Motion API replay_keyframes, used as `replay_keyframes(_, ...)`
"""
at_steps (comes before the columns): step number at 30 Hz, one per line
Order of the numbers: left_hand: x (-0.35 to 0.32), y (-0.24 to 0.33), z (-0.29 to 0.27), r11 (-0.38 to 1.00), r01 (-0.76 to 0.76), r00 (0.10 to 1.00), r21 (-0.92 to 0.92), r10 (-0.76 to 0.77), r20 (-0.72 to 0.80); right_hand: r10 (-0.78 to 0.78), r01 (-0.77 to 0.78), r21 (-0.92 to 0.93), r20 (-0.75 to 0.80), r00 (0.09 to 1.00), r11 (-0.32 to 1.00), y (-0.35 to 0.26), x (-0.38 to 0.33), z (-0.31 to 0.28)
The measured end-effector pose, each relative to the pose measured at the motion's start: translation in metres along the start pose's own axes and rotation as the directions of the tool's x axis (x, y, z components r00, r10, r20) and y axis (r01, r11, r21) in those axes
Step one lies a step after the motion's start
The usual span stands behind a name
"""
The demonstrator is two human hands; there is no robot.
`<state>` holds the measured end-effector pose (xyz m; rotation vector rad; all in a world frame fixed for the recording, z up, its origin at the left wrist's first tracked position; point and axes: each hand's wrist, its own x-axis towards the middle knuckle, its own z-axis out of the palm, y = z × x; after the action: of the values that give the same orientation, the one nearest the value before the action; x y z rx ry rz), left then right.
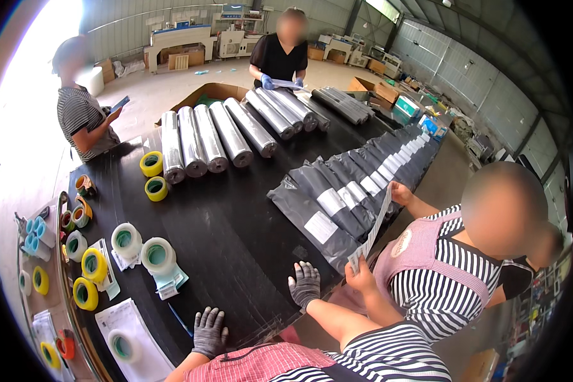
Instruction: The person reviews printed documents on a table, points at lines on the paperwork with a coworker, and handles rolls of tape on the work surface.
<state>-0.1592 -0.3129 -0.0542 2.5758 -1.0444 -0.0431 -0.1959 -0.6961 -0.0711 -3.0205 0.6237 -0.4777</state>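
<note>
**Gloved hands flat on the black table**

The left hand (209,331) and right hand (305,284), both in grey knit gloves, lie spread and empty, fingers wide, on the near edge of the black table (235,235), well apart from each other.

A row of grey mailing bags (356,178) with white labels overlaps along the table's right side, just beyond the right hand. Silver film rolls (216,137) lie side by side at the far end. A co-worker in a striped shirt sits at the right, holding a strip of labels (372,229) in a bare hand (361,275). Clear tape rolls (143,248) stand left of the gloved hands, and yellow tape rolls (153,175) sit nearer the silver rolls. A blue pen (179,319) lies just beside the left hand.
</note>
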Motion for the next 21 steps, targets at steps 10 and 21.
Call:
replay_keyframes(10, 0.023, 0.011, -0.032, 0.999, -0.031, 0.996, 0.034, 0.034, -0.088, -0.057, 0.067, -0.342, 0.038, 0.998, 0.937, -0.012, 0.015, -0.003)
replay_keyframes(21, 0.007, -0.005, -0.01, 0.996, 0.067, 0.998, -0.066, -0.066, 0.022, -0.149, 0.146, -0.045, -0.064, 0.987, 0.988, -0.002, 0.013, 0.011)
